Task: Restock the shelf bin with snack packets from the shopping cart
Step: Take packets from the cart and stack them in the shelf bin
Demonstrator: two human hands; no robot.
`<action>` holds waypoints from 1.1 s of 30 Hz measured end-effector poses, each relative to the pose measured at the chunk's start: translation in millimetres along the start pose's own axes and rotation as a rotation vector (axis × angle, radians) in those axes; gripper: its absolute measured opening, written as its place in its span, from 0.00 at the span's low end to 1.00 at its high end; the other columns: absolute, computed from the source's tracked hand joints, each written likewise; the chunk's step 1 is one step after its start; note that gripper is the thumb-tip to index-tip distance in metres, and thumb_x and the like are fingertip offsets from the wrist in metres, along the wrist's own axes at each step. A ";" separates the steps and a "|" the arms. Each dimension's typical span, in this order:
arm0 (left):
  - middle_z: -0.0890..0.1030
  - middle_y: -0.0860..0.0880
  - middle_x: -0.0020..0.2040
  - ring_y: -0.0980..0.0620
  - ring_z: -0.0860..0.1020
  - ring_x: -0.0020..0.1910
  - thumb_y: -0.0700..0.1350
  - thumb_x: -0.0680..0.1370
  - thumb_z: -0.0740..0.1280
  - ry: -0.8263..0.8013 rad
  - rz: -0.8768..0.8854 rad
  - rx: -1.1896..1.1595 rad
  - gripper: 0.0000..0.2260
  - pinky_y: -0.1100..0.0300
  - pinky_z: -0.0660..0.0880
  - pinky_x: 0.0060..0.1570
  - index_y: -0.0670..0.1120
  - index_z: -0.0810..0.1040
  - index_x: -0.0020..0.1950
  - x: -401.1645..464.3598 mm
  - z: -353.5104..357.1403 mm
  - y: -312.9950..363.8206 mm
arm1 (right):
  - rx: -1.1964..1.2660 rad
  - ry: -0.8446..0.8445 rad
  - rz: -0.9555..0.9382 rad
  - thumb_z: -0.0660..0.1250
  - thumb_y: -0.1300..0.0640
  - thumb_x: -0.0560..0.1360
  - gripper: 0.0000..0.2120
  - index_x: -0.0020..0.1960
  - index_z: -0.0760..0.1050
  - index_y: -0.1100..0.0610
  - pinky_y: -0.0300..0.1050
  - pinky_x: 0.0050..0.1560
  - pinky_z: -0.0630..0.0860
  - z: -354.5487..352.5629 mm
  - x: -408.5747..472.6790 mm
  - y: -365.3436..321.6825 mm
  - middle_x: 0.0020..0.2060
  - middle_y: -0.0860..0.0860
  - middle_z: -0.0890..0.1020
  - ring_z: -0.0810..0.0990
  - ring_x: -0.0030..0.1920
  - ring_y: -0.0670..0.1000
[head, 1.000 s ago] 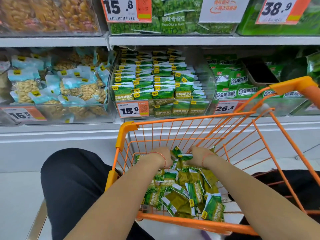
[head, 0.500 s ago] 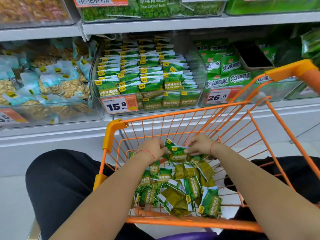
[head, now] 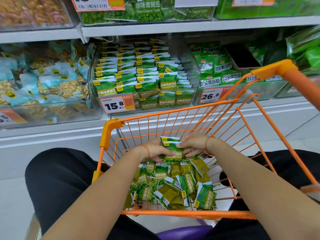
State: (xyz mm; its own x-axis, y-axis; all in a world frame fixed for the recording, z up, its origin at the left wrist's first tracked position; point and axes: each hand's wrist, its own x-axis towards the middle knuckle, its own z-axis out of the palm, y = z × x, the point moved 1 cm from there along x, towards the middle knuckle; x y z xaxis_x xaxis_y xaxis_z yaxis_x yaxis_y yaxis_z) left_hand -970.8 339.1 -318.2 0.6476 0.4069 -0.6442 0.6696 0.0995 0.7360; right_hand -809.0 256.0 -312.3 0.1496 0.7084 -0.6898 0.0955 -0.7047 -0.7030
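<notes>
Packets [head: 171, 148] in both hands seemingly lifted higher.

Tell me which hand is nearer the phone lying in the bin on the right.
Right. The right hand is over the cart, below and left of the phone; the left hand is farther left. Both hold the green packets.

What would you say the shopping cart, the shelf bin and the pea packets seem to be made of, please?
Shopping cart: thin wire rods, probably metal, coated matte orange, with moulded corner caps.
Shelf bin: clear rigid plastic by the look; packets show through its walls.
Pea packets: printed glossy film, crinkled, with crimped ends; likely plastic.
</notes>
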 end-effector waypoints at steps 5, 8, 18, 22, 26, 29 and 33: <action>0.76 0.47 0.53 0.51 0.79 0.43 0.46 0.74 0.72 0.042 -0.092 0.308 0.18 0.64 0.78 0.30 0.45 0.72 0.60 0.8 -10.6 -11.7 | -0.520 0.156 0.101 0.59 0.42 0.79 0.20 0.49 0.75 0.59 0.43 0.41 0.79 -6.1 -4.6 9.8 0.45 0.56 0.83 0.80 0.36 0.50; 0.74 0.44 0.54 0.49 0.80 0.40 0.47 0.73 0.73 0.022 -0.157 0.391 0.20 0.63 0.78 0.28 0.42 0.70 0.59 1.4 -11.8 -16.9 | -1.135 0.170 0.200 0.59 0.42 0.79 0.23 0.55 0.75 0.63 0.43 0.37 0.75 -3.4 -10.1 11.5 0.35 0.53 0.77 0.74 0.31 0.50; 0.74 0.48 0.38 0.53 0.74 0.31 0.46 0.74 0.72 0.063 0.003 0.390 0.18 0.62 0.74 0.28 0.43 0.73 0.61 2.1 -11.4 -2.2 | -1.424 -0.074 0.388 0.70 0.49 0.73 0.28 0.68 0.68 0.60 0.52 0.54 0.77 16.3 5.0 27.2 0.57 0.55 0.78 0.79 0.53 0.56; 0.77 0.44 0.54 0.49 0.76 0.43 0.47 0.75 0.71 0.045 0.080 0.409 0.20 0.62 0.79 0.34 0.46 0.71 0.64 -8.2 -14.2 12.1 | -1.380 -0.041 0.311 0.66 0.59 0.74 0.18 0.63 0.73 0.60 0.43 0.36 0.70 7.6 -5.6 21.2 0.43 0.55 0.78 0.77 0.38 0.50; 0.65 0.44 0.70 0.50 0.76 0.46 0.48 0.77 0.68 -0.013 0.096 0.429 0.32 0.66 0.76 0.30 0.44 0.55 0.75 -21.1 -20.2 26.7 | -1.224 0.075 0.200 0.63 0.61 0.73 0.04 0.47 0.75 0.60 0.40 0.28 0.61 -3.2 -17.1 -4.6 0.30 0.51 0.65 0.61 0.27 0.50; 0.69 0.43 0.66 0.48 0.75 0.44 0.51 0.78 0.65 -0.027 0.130 0.452 0.34 0.55 0.77 0.43 0.43 0.52 0.78 -32.4 -23.9 34.3 | -0.976 0.121 0.088 0.63 0.62 0.74 0.07 0.39 0.66 0.58 0.39 0.29 0.58 -6.7 -34.9 -35.0 0.29 0.52 0.61 0.60 0.27 0.50; 0.62 0.48 0.73 0.48 0.71 0.58 0.51 0.80 0.62 -0.017 0.189 0.307 0.30 0.59 0.74 0.53 0.45 0.53 0.77 -49.9 -30.7 39.5 | -0.533 0.116 0.012 0.63 0.58 0.77 0.05 0.46 0.67 0.57 0.43 0.37 0.76 -8.8 -61.3 -57.6 0.40 0.56 0.69 0.76 0.37 0.53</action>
State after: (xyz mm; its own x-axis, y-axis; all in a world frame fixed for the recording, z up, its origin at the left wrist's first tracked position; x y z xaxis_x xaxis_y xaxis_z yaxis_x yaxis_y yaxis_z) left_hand -987.8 350.6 -250.6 0.7748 0.3765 -0.5079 0.6137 -0.2545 0.7474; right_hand -815.0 252.9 -228.0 0.2588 0.7125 -0.6522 0.5740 -0.6565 -0.4894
